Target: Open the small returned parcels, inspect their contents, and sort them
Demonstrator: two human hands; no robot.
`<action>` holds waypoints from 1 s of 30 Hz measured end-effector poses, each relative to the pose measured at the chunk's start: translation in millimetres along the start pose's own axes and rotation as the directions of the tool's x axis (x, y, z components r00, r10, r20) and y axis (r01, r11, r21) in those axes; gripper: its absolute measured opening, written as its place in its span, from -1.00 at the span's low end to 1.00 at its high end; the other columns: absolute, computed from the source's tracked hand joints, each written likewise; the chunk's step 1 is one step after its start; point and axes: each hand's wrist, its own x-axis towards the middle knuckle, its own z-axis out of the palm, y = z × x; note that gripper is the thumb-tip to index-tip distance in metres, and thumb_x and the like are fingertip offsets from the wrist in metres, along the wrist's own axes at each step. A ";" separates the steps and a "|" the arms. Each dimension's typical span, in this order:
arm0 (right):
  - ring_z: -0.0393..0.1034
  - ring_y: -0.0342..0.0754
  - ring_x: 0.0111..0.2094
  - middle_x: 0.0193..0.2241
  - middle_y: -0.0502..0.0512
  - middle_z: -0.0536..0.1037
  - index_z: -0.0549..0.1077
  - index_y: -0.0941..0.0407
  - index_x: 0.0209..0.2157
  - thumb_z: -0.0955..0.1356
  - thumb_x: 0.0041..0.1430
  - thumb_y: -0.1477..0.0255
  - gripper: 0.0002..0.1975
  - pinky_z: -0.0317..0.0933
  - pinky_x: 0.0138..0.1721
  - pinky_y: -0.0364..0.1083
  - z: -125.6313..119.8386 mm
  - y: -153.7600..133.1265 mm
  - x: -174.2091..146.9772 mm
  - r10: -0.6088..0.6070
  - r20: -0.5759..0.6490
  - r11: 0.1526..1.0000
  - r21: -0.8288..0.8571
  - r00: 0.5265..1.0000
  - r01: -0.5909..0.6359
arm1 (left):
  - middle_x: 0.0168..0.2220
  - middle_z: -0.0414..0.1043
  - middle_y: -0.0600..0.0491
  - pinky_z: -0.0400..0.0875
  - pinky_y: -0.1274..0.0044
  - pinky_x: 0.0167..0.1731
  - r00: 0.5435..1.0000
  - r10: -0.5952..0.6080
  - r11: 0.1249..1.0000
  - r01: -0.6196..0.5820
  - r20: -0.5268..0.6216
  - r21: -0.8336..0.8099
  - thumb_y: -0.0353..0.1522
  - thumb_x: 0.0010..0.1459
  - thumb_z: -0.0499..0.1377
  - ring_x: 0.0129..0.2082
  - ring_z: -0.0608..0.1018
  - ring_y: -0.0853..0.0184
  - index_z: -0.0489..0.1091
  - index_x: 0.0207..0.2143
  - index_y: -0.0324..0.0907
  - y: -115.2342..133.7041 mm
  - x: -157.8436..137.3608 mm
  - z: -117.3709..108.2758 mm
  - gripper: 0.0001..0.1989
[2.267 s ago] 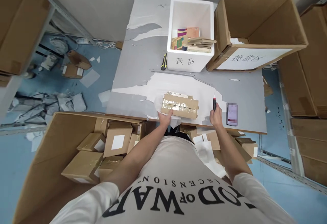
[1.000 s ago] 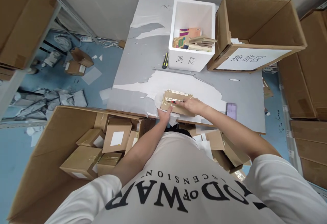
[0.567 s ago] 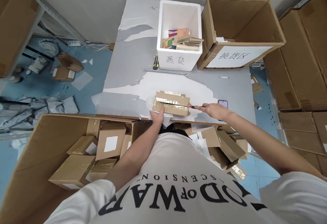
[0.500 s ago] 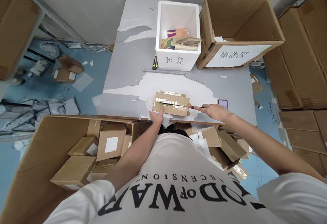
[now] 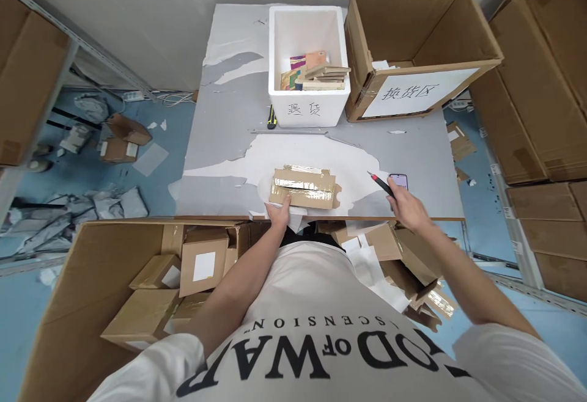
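A small cardboard box [image 5: 302, 197] sealed with shiny tape lies near the table's front edge, with a slit along its top. My left hand [image 5: 279, 211] grips its near left side, thumb against the front, fingers partly hidden. To the right of the box and apart from it, my right hand [image 5: 408, 205] is closed around a red and black utility knife [image 5: 381, 184], whose tip points up and left. A phone [image 5: 398, 180] lies just behind that hand, partly covered by it.
A white foam box [image 5: 309, 109] with several books and a big open carton [image 5: 431, 93] stand at the back. A yellow and black cutter [image 5: 272, 118] lies beside the foam box. Below the table edge are a large carton [image 5: 110, 255] of parcels and a heap of opened boxes [image 5: 413, 261].
My right hand has drawn the knife away from the box, to the right, and tilted its tip upward. My left hand stays on the box. The camera view has shifted slightly.
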 end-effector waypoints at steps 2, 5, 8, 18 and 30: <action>0.32 0.15 -0.03 0.05 0.32 0.32 -0.15 0.14 0.35 0.06 0.29 0.38 -0.38 0.30 -0.17 0.04 31.9 -8.7 11.5 0.157 -0.078 0.984 0.093 0.984 -0.150 | 0.13 0.32 -0.19 0.24 0.37 0.16 1.000 0.029 1.000 -0.029 -0.003 0.004 -0.17 -0.10 0.37 0.11 0.43 0.22 0.15 0.12 -0.21 0.4 0.9 0.1 -0.22; 0.32 0.12 -0.03 0.05 0.36 0.28 -0.11 0.20 0.33 0.05 0.27 0.43 -0.39 0.27 -0.08 0.04 80.5 -31.1 38.4 0.314 -0.014 0.933 0.188 0.949 -0.306 | 0.13 0.33 -0.18 0.26 0.36 0.15 0.998 0.047 0.999 -0.046 0.044 -0.016 -0.16 -0.08 0.36 0.10 0.44 0.22 0.17 0.12 -0.21 2.7 1.6 -1.9 -0.24; 0.25 0.14 0.04 0.07 0.38 0.23 -0.03 0.21 0.31 0.08 0.24 0.46 -0.40 0.19 0.03 0.08 115.7 -50.4 59.9 0.416 0.029 0.886 0.214 0.909 -0.412 | 0.11 0.36 -0.18 0.27 0.35 0.15 0.994 0.057 0.998 -0.054 0.095 -0.033 -0.17 -0.06 0.35 0.10 0.44 0.21 0.24 0.08 -0.23 6.2 1.0 -6.6 -0.31; 0.21 0.22 0.04 0.02 0.44 0.23 0.00 0.19 0.30 0.12 0.21 0.42 -0.39 0.12 0.03 0.25 157.9 -68.2 74.6 0.502 -0.090 0.826 0.343 0.860 -0.446 | -0.05 0.49 -0.14 0.35 0.25 0.09 0.977 0.028 0.999 -0.032 0.210 0.013 -0.30 -0.21 0.44 -0.04 0.54 0.16 0.37 -0.06 -0.22 20.8 3.0 -29.6 -0.38; -0.01 0.15 0.27 0.25 0.30 0.12 -0.08 0.14 0.32 0.27 0.05 0.46 -0.20 -0.01 0.23 0.20 151.9 -129.4 14.3 0.029 0.021 0.754 0.656 0.999 -0.035 | -0.14 0.52 -0.11 0.30 0.22 0.09 0.826 0.007 0.999 -0.029 0.564 0.031 -0.25 -0.29 0.44 -0.04 0.53 0.13 0.36 -0.08 -0.23 9.4 16.6 -47.0 -0.34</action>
